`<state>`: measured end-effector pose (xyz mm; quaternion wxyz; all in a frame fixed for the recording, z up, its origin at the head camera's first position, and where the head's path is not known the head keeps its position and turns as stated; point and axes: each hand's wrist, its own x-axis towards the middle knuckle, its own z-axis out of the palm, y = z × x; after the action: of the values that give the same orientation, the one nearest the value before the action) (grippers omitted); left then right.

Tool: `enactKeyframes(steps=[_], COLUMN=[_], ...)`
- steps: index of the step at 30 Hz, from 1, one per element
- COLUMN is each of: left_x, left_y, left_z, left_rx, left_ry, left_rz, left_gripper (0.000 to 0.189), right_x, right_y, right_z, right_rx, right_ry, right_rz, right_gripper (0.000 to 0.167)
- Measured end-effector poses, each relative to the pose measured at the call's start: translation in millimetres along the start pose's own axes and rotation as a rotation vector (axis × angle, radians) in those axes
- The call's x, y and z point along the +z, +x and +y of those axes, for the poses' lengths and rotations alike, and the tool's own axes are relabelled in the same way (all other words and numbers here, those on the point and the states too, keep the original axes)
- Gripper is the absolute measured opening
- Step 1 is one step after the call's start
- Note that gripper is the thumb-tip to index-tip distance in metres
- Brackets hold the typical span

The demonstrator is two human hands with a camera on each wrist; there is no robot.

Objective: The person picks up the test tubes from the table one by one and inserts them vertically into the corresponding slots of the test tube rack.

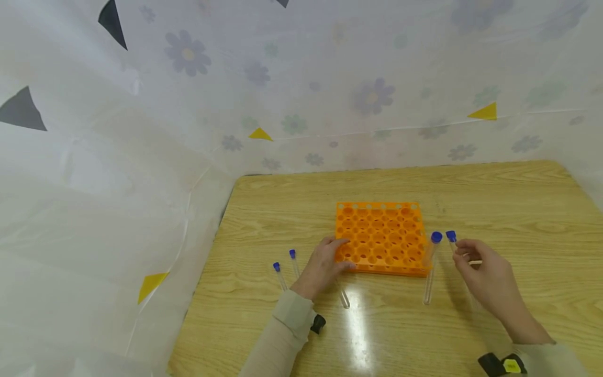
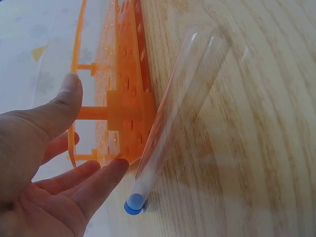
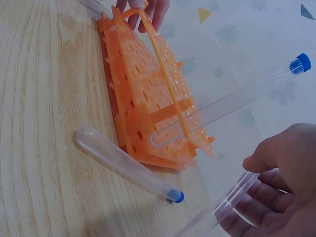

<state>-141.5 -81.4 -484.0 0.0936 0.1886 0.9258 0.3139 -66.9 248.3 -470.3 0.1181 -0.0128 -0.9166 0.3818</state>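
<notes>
My left hand (image 1: 321, 266) grips the left end of an orange test tube rack (image 1: 377, 271), thumb at its front edge. In the left wrist view, a blue-capped test tube (image 2: 180, 94) lies beside the rack. My right hand (image 1: 492, 277) pinches a clear test tube (image 3: 232, 200) to the right of the rack. Another blue-capped test tube (image 3: 237, 98) stands slanted at the rack's right end; whether it sits in a hole I cannot tell. Below it, a capped test tube (image 3: 123, 165) lies on the table.
Left of my left forearm lie test tubes with blue caps (image 1: 292, 254), partly hidden by the arm. The wooden table (image 1: 527, 209) carries everything. A flowered white sheet (image 1: 320, 78) hangs behind it and along the left side.
</notes>
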Motion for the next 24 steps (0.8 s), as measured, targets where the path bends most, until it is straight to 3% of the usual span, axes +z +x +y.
enactKeyframes(steps=[24], left_x=[-0.4], left_y=[1.0], left_z=[2.0], left_rx=[-0.022], left_ry=[-0.014], left_rz=[-0.006], left_gripper=[0.065], right_x=[0.0], right_y=[17.7], right_z=[-19.8], right_rx=[-0.170], right_ry=[0.130], right_rz=[0.102], right_gripper=[0.025])
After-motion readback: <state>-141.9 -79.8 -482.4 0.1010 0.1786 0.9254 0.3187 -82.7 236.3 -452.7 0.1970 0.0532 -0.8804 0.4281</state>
